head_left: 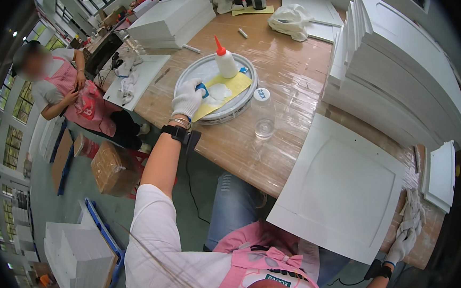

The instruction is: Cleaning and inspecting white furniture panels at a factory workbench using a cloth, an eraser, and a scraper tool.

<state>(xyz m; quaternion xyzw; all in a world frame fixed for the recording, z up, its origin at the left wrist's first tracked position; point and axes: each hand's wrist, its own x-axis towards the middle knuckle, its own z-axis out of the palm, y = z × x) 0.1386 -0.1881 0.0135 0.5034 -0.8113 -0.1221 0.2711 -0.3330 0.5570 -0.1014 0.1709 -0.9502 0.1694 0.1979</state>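
Co-worker (pixel 88 101): far left, pink apron, hands together; stands clear of the bucket.
Left-hand panel stack (pixel 172 18): far side of table (pixel 294 68), shuts off that corner.
Left hand (pixel 187 101): gloved, fingers clamped on small blue tool (pixel 202 91), over yellow sheet (pixel 238 85).
Yellow sheet: lies across round white bucket (pixel 236 112); sideways push may slide it, smearing white paste (pixel 219 92).
Squeeze bottle (pixel 226 65): red-tipped, upright; could topple if sheet drags.
Clear bottle (pixel 264 115): white-capped, just right of bucket; forearm swing might knock it.
White door panel (pixel 340 178): near corner overhangs lap; leaning there could tip it.
Tall panel stack (pixel 407 65): blocks reach beyond door panel; bump risks shifting loose sheets.
Right hand (pixel 402 248): gloved, right of door panel, near crumpled cloth (pixel 413 207); fingers, cannot tell.
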